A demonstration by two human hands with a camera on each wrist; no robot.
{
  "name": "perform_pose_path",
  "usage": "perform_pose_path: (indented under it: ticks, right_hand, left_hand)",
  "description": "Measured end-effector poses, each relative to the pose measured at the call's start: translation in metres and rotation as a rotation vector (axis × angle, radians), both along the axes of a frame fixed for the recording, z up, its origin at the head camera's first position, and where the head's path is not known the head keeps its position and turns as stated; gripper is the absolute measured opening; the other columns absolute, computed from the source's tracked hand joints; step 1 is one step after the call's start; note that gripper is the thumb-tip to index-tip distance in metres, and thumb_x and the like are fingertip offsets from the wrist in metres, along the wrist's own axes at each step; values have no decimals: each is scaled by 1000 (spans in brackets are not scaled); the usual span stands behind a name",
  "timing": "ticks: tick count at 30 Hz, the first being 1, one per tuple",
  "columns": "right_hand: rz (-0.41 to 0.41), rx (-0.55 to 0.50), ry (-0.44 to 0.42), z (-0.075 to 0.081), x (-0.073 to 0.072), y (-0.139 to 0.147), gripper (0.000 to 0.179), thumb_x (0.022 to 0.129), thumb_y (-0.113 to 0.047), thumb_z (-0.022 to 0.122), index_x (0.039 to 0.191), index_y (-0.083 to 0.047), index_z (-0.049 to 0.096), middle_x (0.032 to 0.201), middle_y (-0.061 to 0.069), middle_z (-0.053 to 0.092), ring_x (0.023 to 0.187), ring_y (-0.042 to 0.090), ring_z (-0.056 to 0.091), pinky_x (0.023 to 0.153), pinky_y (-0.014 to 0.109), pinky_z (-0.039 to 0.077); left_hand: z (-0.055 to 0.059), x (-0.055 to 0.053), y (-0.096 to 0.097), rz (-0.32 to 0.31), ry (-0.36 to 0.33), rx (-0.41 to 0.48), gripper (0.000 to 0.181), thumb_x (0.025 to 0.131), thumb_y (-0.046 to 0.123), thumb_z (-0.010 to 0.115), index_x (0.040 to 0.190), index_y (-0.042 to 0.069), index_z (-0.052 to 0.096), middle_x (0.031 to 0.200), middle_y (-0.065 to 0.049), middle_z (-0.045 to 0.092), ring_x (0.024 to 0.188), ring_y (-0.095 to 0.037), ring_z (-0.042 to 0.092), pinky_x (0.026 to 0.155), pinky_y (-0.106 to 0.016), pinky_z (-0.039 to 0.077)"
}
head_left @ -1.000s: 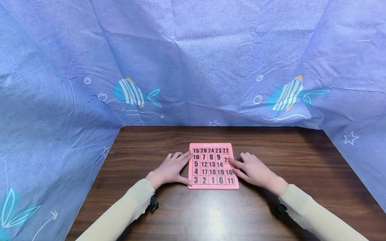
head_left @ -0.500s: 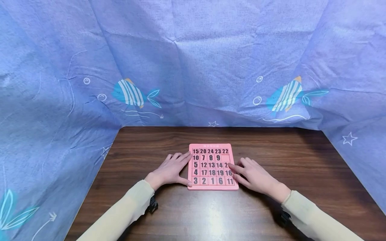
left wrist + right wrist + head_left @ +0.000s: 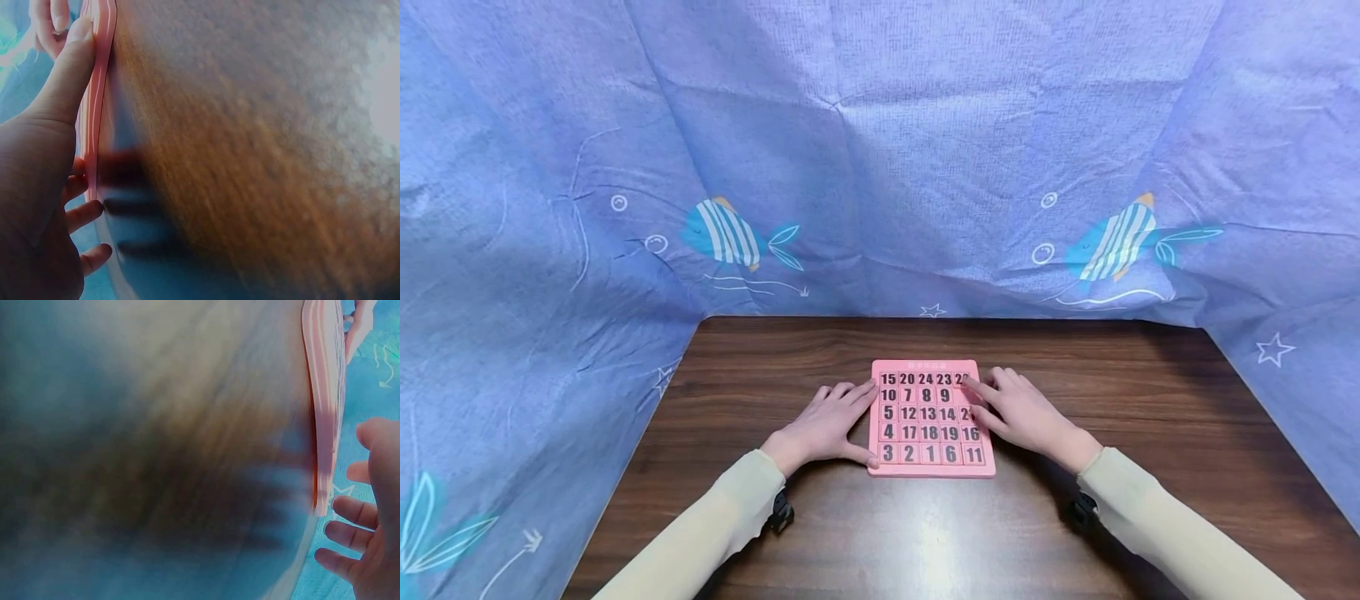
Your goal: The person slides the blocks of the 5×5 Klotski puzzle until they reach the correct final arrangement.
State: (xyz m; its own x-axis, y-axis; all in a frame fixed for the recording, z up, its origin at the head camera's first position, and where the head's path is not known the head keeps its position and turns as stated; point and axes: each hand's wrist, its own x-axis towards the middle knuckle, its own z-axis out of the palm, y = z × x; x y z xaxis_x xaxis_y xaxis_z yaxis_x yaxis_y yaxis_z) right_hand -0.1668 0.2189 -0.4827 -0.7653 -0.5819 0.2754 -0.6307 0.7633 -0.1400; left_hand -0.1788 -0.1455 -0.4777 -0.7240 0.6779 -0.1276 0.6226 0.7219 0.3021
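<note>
A pink number slide puzzle [image 3: 932,471] lies flat on the table, its numbered tiles in rows. One vacant slot [image 3: 962,397] shows at the right end of the second row from the far side. My left hand [image 3: 823,425] is spread along the left side, thumb on the near corner and a fingertip at the upper edge. At the right side, my right hand [image 3: 1030,408] reaches over the frame. Its index fingertip touches the tile 22 [image 3: 958,379], partly covering it. The thumb lies over a tile in the third row, hiding its second digit. Both wrist views show the puzzle's edge [image 3: 100,81] side-on.
The dark wood-grain table [image 3: 775,350] surrounds the puzzle, with a glare patch on its near part. A blue cloth [image 3: 880,167] printed with fish hangs behind and at both sides. Black wrist cameras [image 3: 782,510] sit under the sleeves.
A tile in the right column slid toward the near side under my right index finger, leaving the slot above it. That finger then moved away from me onto tile 22. The left hand stayed put.
</note>
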Motion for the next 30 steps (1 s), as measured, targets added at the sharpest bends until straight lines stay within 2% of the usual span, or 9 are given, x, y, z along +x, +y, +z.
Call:
perform_pose_path:
  ticks: [5,11,21,25,30]
  right_hand:
    - [-25,45,-29,0,-2,1,44,99,-33,69,137,-10,70,99,9,56,84,24,49,72,40,41]
    - [-37,68,-65,0,5,3,44,101,-34,68,139,-12,69,97,6,53,83,22,46,73,38,39]
    - [26,38,0,1,27,2,43,98,-31,72,135,-8,72,100,6,59,84,19,49,72,36,42]
    - [40,24,19,1,26,2,42,96,-29,73,133,-7,73,99,6,59,84,19,49,72,35,42]
    - [71,4,29,5,17,-1,36,95,-26,74,125,-5,76,103,8,60,87,23,53,74,39,44]
  left_hand:
    - [2,2,1,2,0,12,117,77,72,78,164,9,32,170,-9,30,147,-32,35,116,-60,29]
    - [1,2,1,-1,-5,3,118,78,74,77,165,10,31,171,-7,29,147,-31,35,115,-58,30]
    - [2,1,1,0,-8,-9,118,78,75,76,165,10,31,171,-7,28,148,-32,35,116,-59,29]
    - [1,1,0,-1,-5,4,118,78,74,76,165,10,31,171,-7,29,148,-32,35,115,-58,30]
    - [-1,1,-1,2,5,-3,119,77,75,76,165,10,30,171,-7,29,148,-31,35,115,-58,30]
